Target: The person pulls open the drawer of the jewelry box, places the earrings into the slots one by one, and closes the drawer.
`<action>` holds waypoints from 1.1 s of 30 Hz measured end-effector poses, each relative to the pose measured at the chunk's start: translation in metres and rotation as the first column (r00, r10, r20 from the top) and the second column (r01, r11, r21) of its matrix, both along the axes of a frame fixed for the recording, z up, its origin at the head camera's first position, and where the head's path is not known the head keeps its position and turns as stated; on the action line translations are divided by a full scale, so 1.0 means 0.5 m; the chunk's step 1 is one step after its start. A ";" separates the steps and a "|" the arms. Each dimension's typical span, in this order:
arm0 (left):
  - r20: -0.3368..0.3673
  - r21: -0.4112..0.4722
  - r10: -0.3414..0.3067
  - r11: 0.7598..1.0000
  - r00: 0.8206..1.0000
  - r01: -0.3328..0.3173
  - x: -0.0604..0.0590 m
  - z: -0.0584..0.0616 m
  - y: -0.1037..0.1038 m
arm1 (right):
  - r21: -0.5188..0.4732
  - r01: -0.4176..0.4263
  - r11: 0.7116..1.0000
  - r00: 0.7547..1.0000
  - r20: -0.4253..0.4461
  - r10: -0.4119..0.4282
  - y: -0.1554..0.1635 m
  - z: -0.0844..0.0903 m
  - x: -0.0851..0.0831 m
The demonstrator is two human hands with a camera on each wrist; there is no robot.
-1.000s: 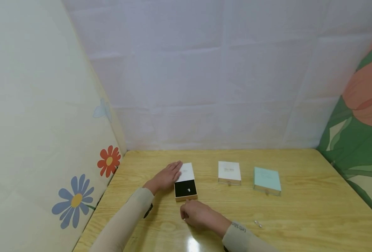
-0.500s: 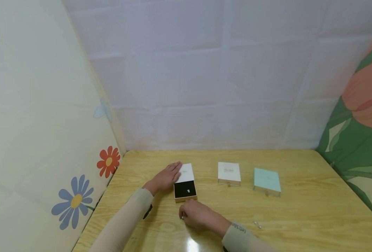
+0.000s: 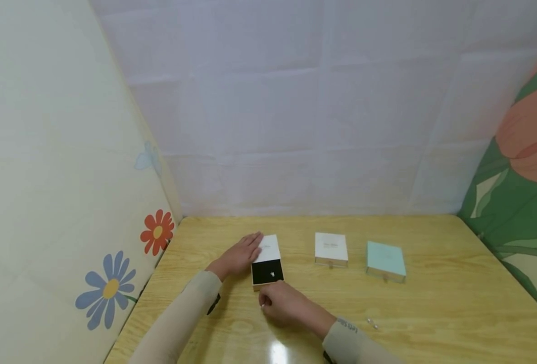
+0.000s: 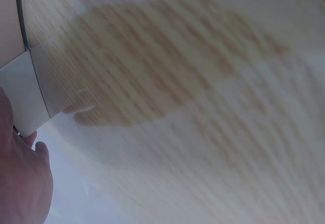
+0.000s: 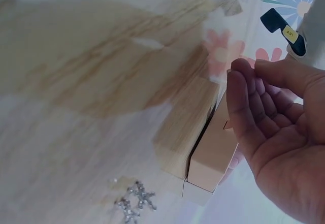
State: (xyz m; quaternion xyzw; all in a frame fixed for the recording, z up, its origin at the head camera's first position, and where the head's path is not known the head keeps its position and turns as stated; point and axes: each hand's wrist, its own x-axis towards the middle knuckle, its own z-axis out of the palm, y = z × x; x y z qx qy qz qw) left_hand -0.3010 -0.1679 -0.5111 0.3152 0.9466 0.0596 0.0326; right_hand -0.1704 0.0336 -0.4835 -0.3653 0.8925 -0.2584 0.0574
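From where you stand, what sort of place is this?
Perhaps a small filming or display booth: a wood-grain table stands before a plain, creased pale backdrop, beside a cream side panel printed with big flowers.

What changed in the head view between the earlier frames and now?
The right hand moved slightly forward and now overlaps the near edge of the open box in that view. Nothing was visibly taken hold of or let go. The left hand stayed resting on that box; the ornament inside it, the closed white box, the mint box and the small shiny item stayed put.
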 end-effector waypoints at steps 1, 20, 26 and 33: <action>-0.004 0.005 -0.002 1.000 1.000 0.002 -0.002 -0.002 0.000 | -0.001 -0.001 1.000 1.000 0.005 0.001 0.000 0.000 -0.001; 0.008 0.027 0.014 1.000 1.000 -0.014 0.000 -0.002 0.001 | -0.041 -0.002 0.999 0.999 0.046 0.004 0.002 0.004 -0.006; 0.013 0.024 0.018 1.000 1.000 -0.018 0.002 -0.001 0.002 | -0.075 0.001 0.997 0.995 0.102 0.006 0.003 0.009 -0.002; 0.016 0.031 0.012 0.999 1.000 -0.012 0.005 0.004 0.002 | -0.070 -0.008 0.997 0.996 0.090 0.015 0.004 0.007 -0.004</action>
